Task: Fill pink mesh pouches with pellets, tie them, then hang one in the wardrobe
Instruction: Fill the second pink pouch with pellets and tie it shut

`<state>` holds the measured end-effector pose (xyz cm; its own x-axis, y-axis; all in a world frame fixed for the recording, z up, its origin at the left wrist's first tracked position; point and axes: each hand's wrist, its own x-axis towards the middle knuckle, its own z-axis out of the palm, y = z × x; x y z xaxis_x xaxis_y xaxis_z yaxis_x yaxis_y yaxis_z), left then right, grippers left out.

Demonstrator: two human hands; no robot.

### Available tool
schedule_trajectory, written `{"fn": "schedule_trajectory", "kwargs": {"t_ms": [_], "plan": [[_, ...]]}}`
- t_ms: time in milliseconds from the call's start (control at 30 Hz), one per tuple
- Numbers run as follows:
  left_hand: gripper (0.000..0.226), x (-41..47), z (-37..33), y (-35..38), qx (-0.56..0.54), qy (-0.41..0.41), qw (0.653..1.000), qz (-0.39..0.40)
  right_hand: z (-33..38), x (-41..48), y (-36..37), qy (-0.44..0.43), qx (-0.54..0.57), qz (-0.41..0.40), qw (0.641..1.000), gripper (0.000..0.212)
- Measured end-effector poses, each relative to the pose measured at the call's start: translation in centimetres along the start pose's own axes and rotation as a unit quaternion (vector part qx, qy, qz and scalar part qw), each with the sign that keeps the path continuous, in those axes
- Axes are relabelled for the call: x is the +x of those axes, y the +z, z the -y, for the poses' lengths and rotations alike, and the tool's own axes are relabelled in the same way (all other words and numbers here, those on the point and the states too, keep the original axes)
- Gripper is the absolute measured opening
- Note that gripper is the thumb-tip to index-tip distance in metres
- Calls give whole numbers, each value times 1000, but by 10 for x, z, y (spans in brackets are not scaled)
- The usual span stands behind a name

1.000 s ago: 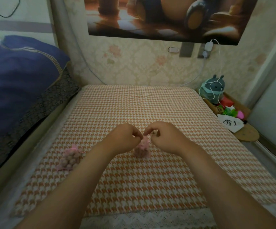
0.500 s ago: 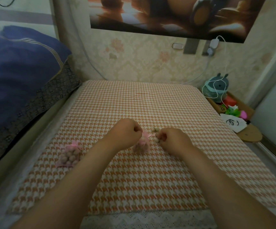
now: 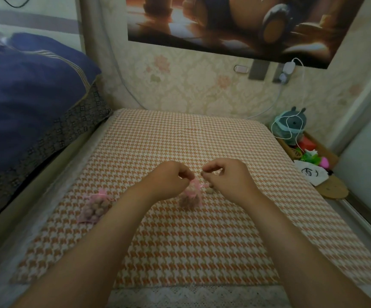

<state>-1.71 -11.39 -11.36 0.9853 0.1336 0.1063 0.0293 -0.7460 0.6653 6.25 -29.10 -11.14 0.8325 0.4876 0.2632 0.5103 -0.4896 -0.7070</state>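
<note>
Checked cloth lying flat, papered wall at 12 o'clock. Left hand pinching pouch top; right hand curling, hold unclear.

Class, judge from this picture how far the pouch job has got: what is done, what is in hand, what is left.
Done: one filled pouch lies closed on the checked cloth. In hand: the left hand pinches the top of the second pouch; the right hand curls beside it, a loose pellet nearby. Left: finish tying, hang one.
</note>
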Motion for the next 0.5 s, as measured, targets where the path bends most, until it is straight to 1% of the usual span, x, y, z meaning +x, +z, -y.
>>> {"fn": "schedule_trajectory", "kwargs": {"t_ms": [67,167,300,433,500], "plan": [[21,0,1,-1,-4,0,1000,-3,15,-4,1,-31,7,4,999,8],[20,-3,-1,-2,0,3,1000,-13,26,-9,7,-65,-18,28,997,11],[24,-5,-1,-4,-14,2,1000,-10,23,-9,14,-100,-113,48,987,13],[23,-5,1,-3,-24,6,1000,-5,21,-5,14,-122,-170,66,976,14],[23,-4,2,-3,-23,9,1000,-7,19,-5,14,-126,-202,76,968,24]]}}
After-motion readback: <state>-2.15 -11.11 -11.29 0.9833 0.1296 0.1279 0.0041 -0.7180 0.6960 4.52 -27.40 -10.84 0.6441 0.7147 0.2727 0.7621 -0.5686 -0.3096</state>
